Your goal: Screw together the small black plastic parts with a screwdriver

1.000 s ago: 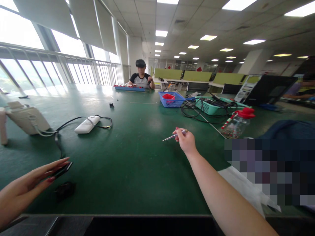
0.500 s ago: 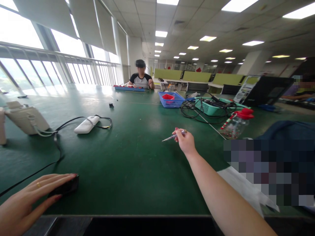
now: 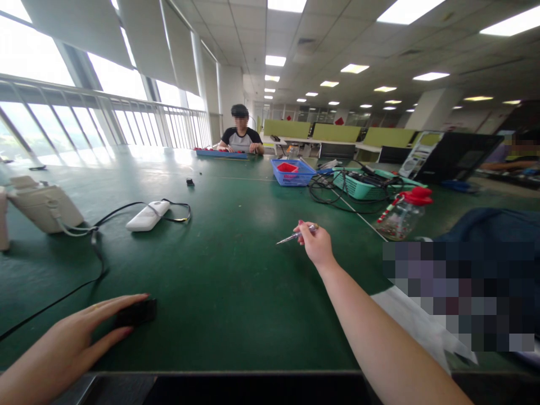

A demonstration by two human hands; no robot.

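Note:
My left hand (image 3: 86,337) is at the near left of the green table, fingers along the far side and thumb along the near side of a small black block (image 3: 145,313). What kind of thing the block is, I cannot make out; part of it is hidden by the hand. Right of centre, my right hand (image 3: 316,243) is closed around a slim, shiny small screwdriver (image 3: 288,238). Its thin tip points left and slightly down, just above or at the tabletop; I cannot tell which.
A white power bank (image 3: 145,218) with a black cable lies left, near a beige case (image 3: 48,207). Baskets, one blue (image 3: 293,179) and one green (image 3: 358,190), stand farther right by a red-topped bottle (image 3: 403,216). A person (image 3: 241,135) sits across the table.
My left hand has shifted right with the black block. My right hand and the screwdriver are nearly where they were. Across the table, the person's raised hand has come down.

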